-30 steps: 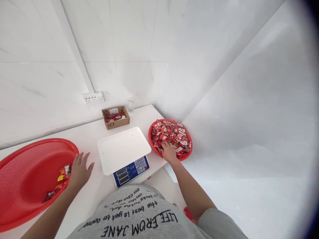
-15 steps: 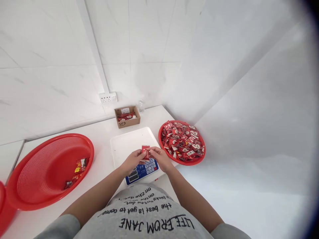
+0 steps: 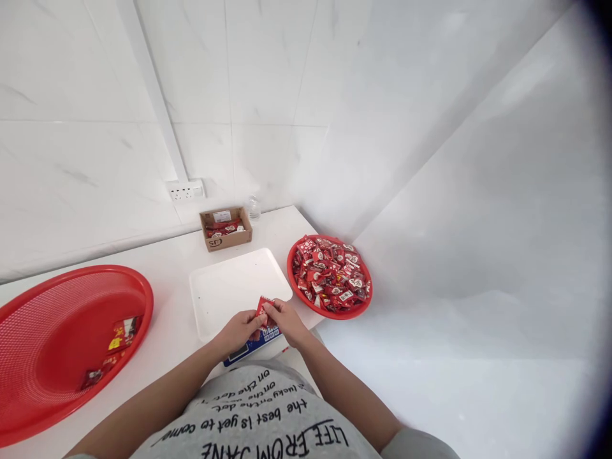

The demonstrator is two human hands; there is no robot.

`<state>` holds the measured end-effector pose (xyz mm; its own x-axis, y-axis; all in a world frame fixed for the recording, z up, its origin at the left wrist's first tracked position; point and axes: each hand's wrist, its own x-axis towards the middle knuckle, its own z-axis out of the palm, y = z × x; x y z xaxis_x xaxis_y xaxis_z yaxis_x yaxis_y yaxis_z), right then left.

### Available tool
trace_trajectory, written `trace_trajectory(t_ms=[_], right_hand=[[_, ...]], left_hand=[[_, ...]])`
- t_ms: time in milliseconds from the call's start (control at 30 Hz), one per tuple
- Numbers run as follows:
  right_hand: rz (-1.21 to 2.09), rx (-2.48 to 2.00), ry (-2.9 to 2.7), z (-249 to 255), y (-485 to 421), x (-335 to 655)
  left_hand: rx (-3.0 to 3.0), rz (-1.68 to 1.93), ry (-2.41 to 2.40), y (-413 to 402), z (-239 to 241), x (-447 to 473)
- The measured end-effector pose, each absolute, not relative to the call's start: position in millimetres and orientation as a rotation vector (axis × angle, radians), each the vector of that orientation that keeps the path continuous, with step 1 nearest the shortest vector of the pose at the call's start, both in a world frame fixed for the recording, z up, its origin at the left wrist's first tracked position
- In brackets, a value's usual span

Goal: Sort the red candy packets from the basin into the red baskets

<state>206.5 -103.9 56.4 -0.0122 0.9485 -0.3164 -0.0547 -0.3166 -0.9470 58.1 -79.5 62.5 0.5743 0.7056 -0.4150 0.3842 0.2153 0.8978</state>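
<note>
Left hand (image 3: 243, 328): fingers close together, pinching one side of a small red packet (image 3: 264, 308).
Right hand (image 3: 284, 320): pinching the other side – both hands hold it.
Small red packet: up over the near side of the white scale (image 3: 233, 293). I cannot tell if another hides under it.
Full basket (image 3: 345, 315): just right of the scale, heaped with red sweets (image 3: 329, 271).
Big basket (image 3: 57, 349): on the left, a few packs (image 3: 120, 336) inside.
Finger step: seems to be handling the packet two-handed.
Next finger move: calls for gentle, tiny pinches – it is little.
</note>
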Motion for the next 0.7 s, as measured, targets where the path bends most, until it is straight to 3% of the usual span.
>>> trace_trajectory(t_ms=[300,567,700], right_hand=[[1.465,-1.502,-1.055,44.0,-111.0,230.5],[0.773,-1.971,-1.210,27.2,-98.3,316.1],[0.485,-2.311,-1.422,35.4,-86.3,351.0]], left_hand=[[1.383,0.315,1.153,-69.5,56.7,45.9],[1.909,0.091,1.687,-35.3,50.3,16.6],[1.998,-0.015,1.719,-33.2,46.9,9.5]])
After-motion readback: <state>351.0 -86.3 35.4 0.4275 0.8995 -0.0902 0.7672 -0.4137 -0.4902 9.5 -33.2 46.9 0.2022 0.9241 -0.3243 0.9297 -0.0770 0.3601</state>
